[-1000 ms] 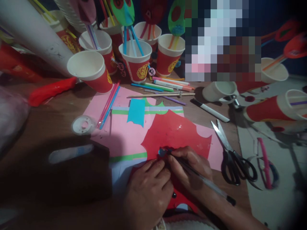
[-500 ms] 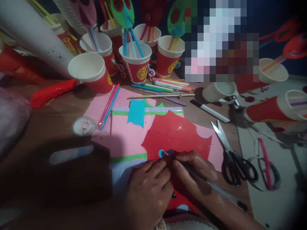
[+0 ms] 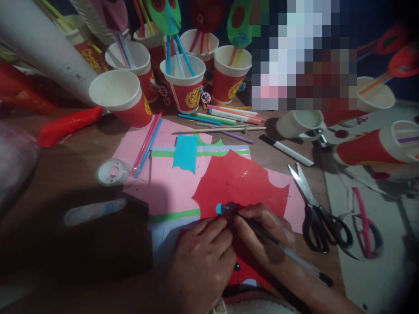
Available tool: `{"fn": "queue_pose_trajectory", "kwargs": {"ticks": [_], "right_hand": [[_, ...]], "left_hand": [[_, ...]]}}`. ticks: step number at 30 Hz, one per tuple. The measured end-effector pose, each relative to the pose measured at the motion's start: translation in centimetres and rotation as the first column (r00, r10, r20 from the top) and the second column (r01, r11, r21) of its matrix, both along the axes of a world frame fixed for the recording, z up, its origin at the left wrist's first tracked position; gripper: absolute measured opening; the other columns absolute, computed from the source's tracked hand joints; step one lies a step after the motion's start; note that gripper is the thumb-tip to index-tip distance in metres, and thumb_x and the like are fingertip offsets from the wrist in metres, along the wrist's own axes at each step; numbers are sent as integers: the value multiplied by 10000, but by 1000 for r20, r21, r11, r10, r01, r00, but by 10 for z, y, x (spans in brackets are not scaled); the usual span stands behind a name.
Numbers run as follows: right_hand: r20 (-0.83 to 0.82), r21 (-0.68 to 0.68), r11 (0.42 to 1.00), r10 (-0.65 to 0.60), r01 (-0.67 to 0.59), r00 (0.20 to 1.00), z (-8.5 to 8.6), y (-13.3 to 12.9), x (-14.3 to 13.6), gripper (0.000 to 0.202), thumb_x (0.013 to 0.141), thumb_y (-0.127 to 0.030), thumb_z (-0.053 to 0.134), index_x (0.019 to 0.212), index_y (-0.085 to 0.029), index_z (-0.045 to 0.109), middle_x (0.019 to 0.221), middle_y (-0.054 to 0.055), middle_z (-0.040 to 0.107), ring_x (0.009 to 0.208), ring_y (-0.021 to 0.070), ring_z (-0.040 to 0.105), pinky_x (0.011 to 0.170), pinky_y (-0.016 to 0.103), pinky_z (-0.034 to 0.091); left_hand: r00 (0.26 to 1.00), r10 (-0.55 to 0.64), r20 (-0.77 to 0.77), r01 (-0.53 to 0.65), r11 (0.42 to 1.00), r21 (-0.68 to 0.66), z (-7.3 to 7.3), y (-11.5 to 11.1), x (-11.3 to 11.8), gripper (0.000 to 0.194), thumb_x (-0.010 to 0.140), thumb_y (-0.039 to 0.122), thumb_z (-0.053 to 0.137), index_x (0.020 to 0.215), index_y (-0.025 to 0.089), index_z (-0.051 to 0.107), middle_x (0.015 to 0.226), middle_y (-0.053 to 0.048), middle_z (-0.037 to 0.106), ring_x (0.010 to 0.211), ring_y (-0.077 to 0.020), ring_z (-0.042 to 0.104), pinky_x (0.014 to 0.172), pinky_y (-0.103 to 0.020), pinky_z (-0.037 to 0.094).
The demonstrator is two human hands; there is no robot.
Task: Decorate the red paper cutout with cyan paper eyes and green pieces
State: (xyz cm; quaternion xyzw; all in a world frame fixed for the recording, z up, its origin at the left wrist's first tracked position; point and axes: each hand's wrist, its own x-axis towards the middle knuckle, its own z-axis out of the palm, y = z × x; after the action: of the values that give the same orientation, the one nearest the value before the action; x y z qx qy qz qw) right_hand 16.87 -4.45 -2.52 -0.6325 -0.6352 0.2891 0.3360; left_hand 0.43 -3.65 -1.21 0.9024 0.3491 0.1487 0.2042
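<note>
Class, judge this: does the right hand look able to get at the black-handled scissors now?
Probably yes: the scissors lie close to the right hand with nothing seen on top, though the pen it holds may need putting down first.

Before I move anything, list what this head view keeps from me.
In the head view:
Whether the pen touches the blue piece: too small and dim.
Part of the red paper: hidden by the left hand.
Pale bundle: blurred, cut off by the left edge.
Upper-right area: masked by pixel blocks.

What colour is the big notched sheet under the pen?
Red; the notched sheet shows best in the head view, the only view.
</note>
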Motion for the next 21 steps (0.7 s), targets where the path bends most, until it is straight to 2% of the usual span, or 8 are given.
{"fn": "queue_pose_trajectory", "kwargs": {"ticks": [13, 21], "right_hand": [[121, 88, 995, 29, -39, 992, -6, 0, 0, 94, 829, -187, 602, 863, -224, 523, 659, -46, 628, 508, 80, 601, 475, 167, 463], [83, 108, 993, 38, -47, 996, -10, 2, 0, 78, 832, -200, 603, 873, -217, 540, 640, -41, 636, 502, 95, 603, 453, 177, 461]], "left_hand": [[1000, 16, 26, -16, 999, 29, -2, -2, 0, 150, 843, 190, 498, 788, 188, 638, 899, 3, 680, 1021, -165, 566, 927, -297, 401], [999, 20, 33, -21, 999, 28, 0, 0, 1, 156, 842, 180, 493, 801, 182, 643, 904, -3, 679, 994, -164, 572, 913, -294, 410]]}}
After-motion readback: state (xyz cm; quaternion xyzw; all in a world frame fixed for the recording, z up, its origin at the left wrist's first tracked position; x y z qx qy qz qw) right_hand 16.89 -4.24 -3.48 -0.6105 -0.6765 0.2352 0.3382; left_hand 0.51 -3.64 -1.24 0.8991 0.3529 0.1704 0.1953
